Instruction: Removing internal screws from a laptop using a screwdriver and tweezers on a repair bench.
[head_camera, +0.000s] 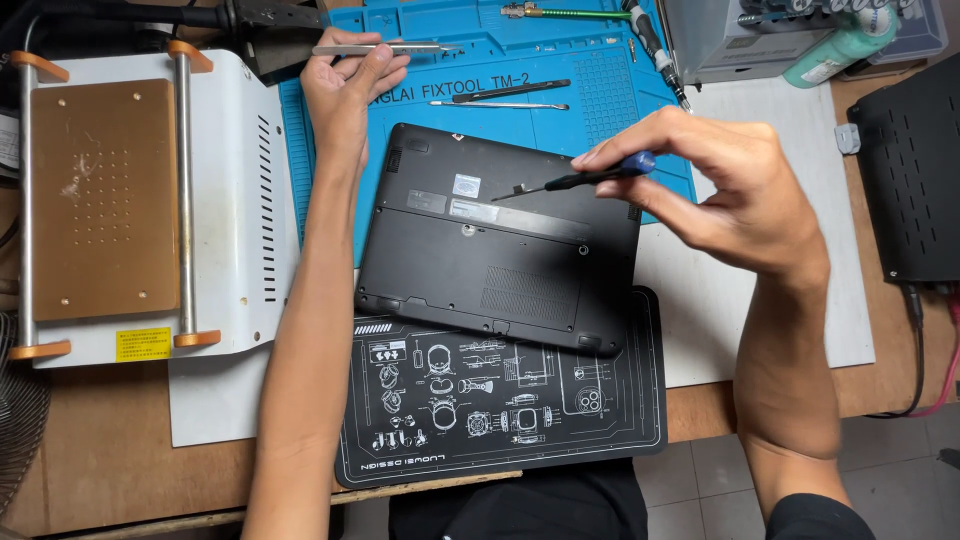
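Workbench, wooden top (110, 460), seen from above; floor tiles visible at the near edge. Centre of interest: black laptop (500, 245), lying bottom-up, straddling a blue repair mat (560, 60) behind and a black printed mat (500, 410) in front.

Right hand (730, 190): fingers closed together around the blue handle of a small screwdriver (575, 180); the shaft reaches left, its tip at or just above the laptop's underside near the upper middle. Contact with a screw cannot be confirmed.

Left hand (345, 90): resting at the laptop's far left corner, fingers pinched on metal tweezers (380, 48), which point right over the blue mat.

Progress, judged from the panel: bottom cover appears fully seated, no gap along the edges, no loose screws visible on either mat. Reads as an early stage of work on the underside; most of it is not yet done.

Surroundings: white machine with a brown plate (100, 200) and orange-capped rails to the left; white sheet (770, 300) under the right side; black vented box (915, 180) at far right; spare tools (510, 95) on the blue mat; a teal bottle (840, 45) near the back right.
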